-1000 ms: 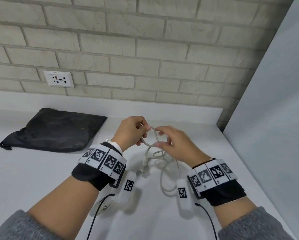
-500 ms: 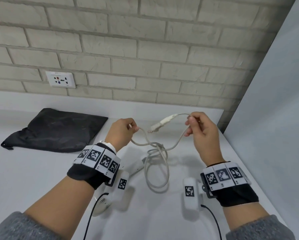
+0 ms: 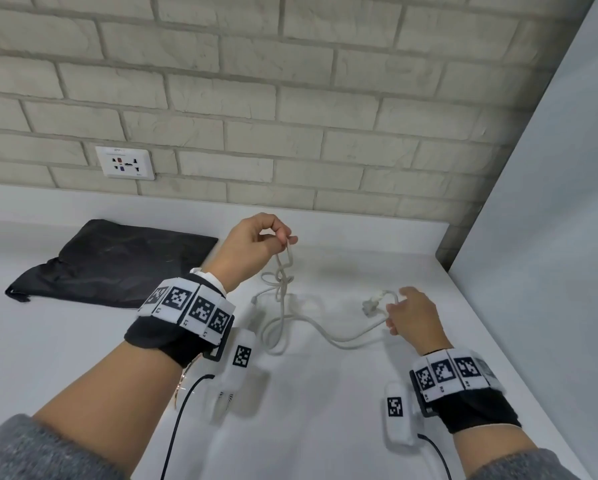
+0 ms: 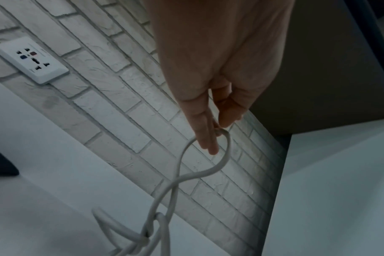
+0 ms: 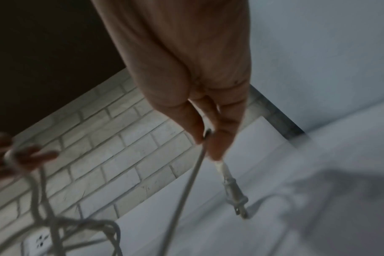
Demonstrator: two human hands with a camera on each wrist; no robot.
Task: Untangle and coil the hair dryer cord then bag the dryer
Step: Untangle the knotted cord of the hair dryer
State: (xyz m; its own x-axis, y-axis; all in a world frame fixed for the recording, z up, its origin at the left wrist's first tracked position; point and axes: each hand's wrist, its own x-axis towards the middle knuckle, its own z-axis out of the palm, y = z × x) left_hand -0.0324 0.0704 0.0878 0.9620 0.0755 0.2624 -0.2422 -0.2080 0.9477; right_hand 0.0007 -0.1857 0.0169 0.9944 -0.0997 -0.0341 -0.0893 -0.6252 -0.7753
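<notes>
Left hand (image 3: 252, 244) pinches a cord (image 3: 325, 332) loop above the knot (image 3: 283, 278), mid-table; right hand (image 3: 413, 315) pinches beside the plug (image 3: 372, 304), near the right edge – pull apart now and that knot could cinch tight

cord (image 3: 339, 336): smooth plastic | bag (image 3: 117, 261): matt cloth | wall (image 3: 290, 98): rough brick

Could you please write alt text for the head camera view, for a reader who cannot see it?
Over a white counter, the left hand lifts a knotted white cord while the right hand holds its plug end. A black bag lies left.
</notes>
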